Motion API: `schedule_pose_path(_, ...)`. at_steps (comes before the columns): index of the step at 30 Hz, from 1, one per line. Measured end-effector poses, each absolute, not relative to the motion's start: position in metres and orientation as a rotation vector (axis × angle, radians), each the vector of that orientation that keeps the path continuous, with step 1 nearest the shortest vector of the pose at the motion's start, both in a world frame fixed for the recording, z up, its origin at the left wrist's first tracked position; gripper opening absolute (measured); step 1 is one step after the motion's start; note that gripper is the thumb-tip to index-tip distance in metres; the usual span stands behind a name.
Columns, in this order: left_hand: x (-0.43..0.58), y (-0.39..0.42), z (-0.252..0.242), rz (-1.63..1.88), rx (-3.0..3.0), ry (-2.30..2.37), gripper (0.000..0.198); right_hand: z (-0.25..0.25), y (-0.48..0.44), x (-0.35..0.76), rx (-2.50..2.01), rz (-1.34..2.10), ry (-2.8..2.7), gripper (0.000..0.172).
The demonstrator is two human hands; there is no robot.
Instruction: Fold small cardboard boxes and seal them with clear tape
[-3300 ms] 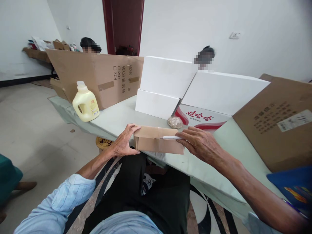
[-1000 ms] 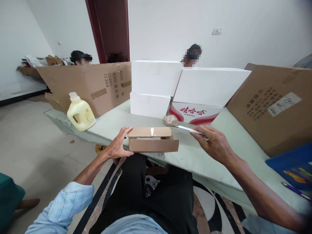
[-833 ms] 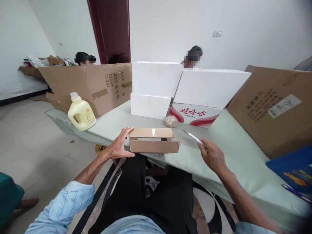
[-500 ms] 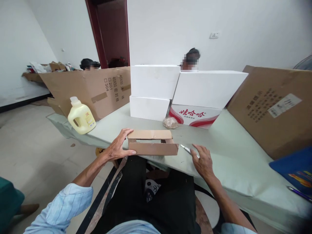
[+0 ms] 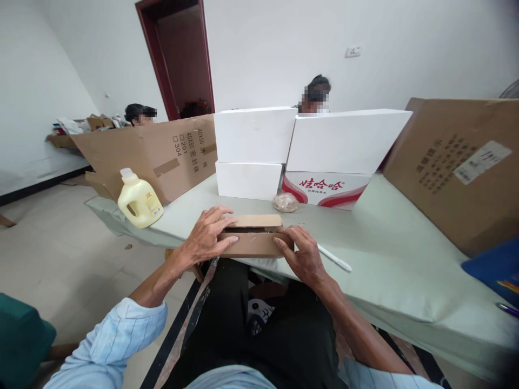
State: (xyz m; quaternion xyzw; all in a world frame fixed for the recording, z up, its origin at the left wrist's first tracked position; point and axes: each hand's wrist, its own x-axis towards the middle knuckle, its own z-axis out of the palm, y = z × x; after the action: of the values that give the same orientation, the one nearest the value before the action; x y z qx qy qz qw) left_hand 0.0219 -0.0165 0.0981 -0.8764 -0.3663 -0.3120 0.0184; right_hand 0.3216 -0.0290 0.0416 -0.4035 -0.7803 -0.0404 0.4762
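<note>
A small brown cardboard box [image 5: 257, 246] lies at the front edge of the cloth-covered table, its slit top partly parted. My left hand [image 5: 208, 235] grips its left end, thumb on the near face and fingers over the top. At the right end, my right hand [image 5: 302, 251] holds the box with thumb in front and fingers behind. A slim white-handled tool, apparently a craft knife [image 5: 335, 258], rests on the cloth just right of my right hand; its tip is hidden behind that hand. What is inside the box cannot be made out.
White boxes [image 5: 253, 135] stand stacked behind, beside a red-and-white carton [image 5: 324, 190]. A crumpled clear plastic bundle [image 5: 286, 202] lies before them. A yellow jug [image 5: 140, 200] and large cartons [image 5: 454, 173] flank the table [image 5: 389, 259]. Two people sit beyond. A blue bag [image 5: 494, 270] is at right.
My right hand has put down the white-handled tool and moved left onto the box's right end. The gap in the box's top has narrowed. My left hand stays on the box.
</note>
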Motion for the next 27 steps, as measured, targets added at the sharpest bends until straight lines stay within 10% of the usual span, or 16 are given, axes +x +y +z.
schedule_pose_path(27, 0.057, 0.002, 0.098, -1.206, -2.916, -1.125, 0.012, 0.051, -0.034, 0.309, -1.027, 0.117, -1.858, 0.016)
